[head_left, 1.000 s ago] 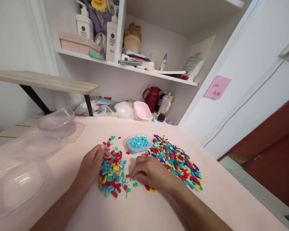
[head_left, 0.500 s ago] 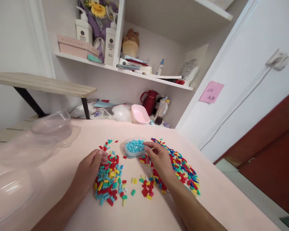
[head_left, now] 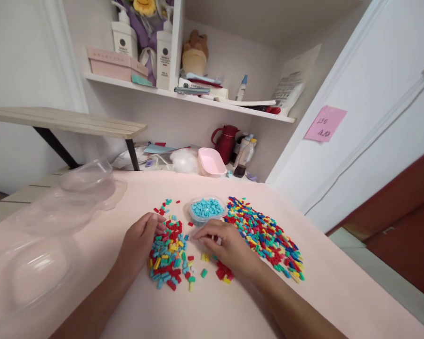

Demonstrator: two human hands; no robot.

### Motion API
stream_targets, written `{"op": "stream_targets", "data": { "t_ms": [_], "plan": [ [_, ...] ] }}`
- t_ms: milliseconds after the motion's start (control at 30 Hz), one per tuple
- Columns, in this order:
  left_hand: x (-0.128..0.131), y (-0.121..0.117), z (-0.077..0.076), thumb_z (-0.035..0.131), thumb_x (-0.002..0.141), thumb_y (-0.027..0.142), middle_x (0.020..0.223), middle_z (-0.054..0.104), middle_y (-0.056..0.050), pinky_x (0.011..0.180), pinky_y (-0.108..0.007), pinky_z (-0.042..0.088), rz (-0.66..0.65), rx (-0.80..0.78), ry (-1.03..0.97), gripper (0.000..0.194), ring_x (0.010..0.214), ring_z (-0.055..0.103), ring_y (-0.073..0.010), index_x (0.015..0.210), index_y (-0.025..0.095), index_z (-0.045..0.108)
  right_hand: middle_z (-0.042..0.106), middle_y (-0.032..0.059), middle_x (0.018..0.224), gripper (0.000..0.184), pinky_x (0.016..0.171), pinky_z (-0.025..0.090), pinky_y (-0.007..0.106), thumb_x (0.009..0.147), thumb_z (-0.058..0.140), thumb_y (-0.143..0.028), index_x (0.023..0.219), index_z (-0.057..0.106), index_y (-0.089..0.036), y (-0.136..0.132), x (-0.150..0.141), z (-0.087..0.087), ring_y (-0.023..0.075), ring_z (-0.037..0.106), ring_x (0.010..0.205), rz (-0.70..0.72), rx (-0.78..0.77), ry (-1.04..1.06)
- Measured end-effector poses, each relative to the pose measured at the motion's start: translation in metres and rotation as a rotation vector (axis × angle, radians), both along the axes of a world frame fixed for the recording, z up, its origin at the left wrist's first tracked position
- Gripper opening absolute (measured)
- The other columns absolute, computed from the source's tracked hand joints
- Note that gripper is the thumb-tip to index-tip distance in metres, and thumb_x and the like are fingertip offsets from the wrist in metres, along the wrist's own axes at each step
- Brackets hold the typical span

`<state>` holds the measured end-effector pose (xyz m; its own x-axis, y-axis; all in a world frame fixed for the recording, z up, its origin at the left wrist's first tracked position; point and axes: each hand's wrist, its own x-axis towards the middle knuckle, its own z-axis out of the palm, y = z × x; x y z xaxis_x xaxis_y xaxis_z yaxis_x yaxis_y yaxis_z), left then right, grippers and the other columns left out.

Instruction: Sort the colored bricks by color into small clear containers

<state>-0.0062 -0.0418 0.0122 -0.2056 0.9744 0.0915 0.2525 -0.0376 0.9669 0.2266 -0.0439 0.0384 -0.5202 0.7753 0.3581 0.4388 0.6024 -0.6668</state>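
Observation:
My left hand (head_left: 140, 238) rests at the upper left edge of a mixed pile of small toy building bricks (head_left: 173, 254), in red, yellow, light blue and green. Its fingers are curled with the thumb against them, and whatever they hold is hidden. My right hand (head_left: 228, 242) hovers just in front of a clear plastic tub (head_left: 202, 220) filled with light blue bricks (head_left: 207, 207). The right fingers stretch leftward toward the mixed pile, thumb apart from them, with no brick visible between. Beneath this hand lie a few red and yellow bricks (head_left: 224, 273), partly covered.
A larger multicoloured brick pile (head_left: 268, 235) spreads over the right side of the table (head_left: 155, 315). Clear plastic containers (head_left: 38, 268) stand at the left. Along the back are a pink tub (head_left: 212, 162), a red jug (head_left: 226, 143) and bottles (head_left: 245, 155), beneath a loaded shelf (head_left: 233, 107).
My right hand has moved from the tub's right rim down and left toward the mixed pile. My left hand stays beside that pile. The whole view has shifted slightly.

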Motion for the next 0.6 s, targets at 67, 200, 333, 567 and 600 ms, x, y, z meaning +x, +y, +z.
{"op": "stream_targets", "data": {
  "t_ms": [67,200,333,567,600],
  "plan": [
    [0.000,0.000,-0.001,0.046,0.083,0.055,0.075,0.068,-0.003,0.075,-0.035,0.050,-0.003,-0.011,0.002,0.040,0.077,0.065,-0.0221,0.089,0.021,0.066,0.071,0.0040,0.092,0.014,0.077,0.047,0.027,0.090,0.060,-0.026,0.093,0.073,-0.023,-0.002,-0.004,-0.005,0.0162,0.063,0.084,0.077,0.023,-0.034],
    [0.000,0.000,-0.002,0.046,0.083,0.054,0.076,0.068,-0.003,0.075,-0.035,0.050,-0.005,-0.014,-0.002,0.040,0.078,0.065,-0.0225,0.091,0.020,0.066,0.067,0.0036,0.092,0.032,0.084,0.043,0.031,0.076,0.077,-0.043,0.099,0.070,-0.023,-0.005,-0.011,-0.017,0.0183,0.060,0.088,0.231,0.096,-0.165],
    [0.000,0.000,-0.003,0.046,0.083,0.054,0.077,0.069,-0.003,0.075,-0.035,0.050,-0.006,-0.014,-0.002,0.039,0.079,0.066,-0.0228,0.090,0.021,0.066,0.063,0.0023,0.093,0.030,0.086,0.041,0.032,0.070,0.081,-0.035,0.094,0.066,-0.022,-0.007,-0.015,-0.018,0.0181,0.057,0.089,0.233,0.091,-0.252],
    [0.000,-0.002,0.001,0.048,0.082,0.053,0.076,0.069,-0.002,0.076,-0.035,0.050,-0.014,-0.016,0.005,0.036,0.077,0.066,-0.0226,0.086,0.022,0.066,0.065,0.0020,0.094,0.030,0.083,0.044,0.026,0.070,0.056,-0.001,0.091,0.064,-0.020,-0.002,0.003,-0.005,0.0158,0.059,0.090,0.245,0.046,-0.295],
    [0.000,-0.002,0.002,0.048,0.081,0.052,0.075,0.069,-0.002,0.076,-0.035,0.050,-0.013,-0.021,0.005,0.036,0.076,0.066,-0.0227,0.086,0.021,0.066,0.065,0.0018,0.093,0.032,0.080,0.044,0.025,0.070,0.054,0.000,0.093,0.064,-0.020,-0.001,0.007,-0.003,0.0154,0.059,0.088,0.228,0.028,-0.311]
  ]
}}
